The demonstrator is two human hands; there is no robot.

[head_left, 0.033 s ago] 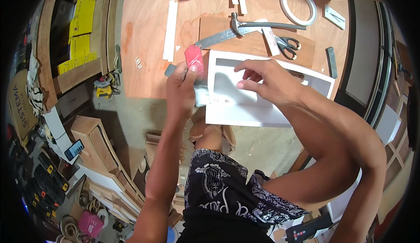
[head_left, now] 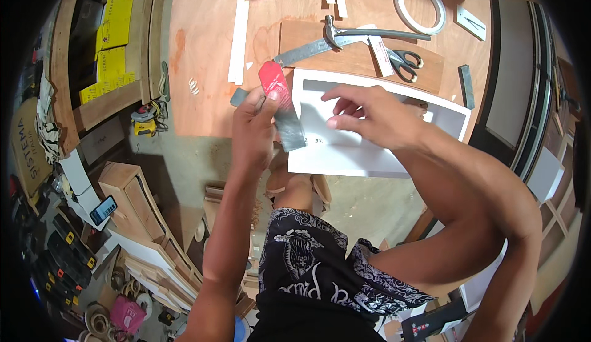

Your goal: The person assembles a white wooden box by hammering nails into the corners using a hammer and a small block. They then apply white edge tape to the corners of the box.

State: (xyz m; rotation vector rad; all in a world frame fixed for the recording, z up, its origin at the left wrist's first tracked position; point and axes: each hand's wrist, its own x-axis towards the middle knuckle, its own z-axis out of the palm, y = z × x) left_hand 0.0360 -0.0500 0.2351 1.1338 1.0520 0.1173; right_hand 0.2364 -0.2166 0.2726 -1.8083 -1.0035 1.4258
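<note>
Left hand (head_left: 255, 123) gripping red-handled tool (head_left: 280, 105), right hand (head_left: 369, 114) — fingers spread — on white frame (head_left: 375, 157)

Single head view — looks steeply down, close over workbench (head_left: 209, 65).

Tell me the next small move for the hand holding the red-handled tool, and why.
Probably draw the red-handled tool down along the left edge of the white frame. The left hand already has its grey blade laid against that edge, and the right hand is pressed flat on the white panel, bracing it on the wooden bench.
</note>
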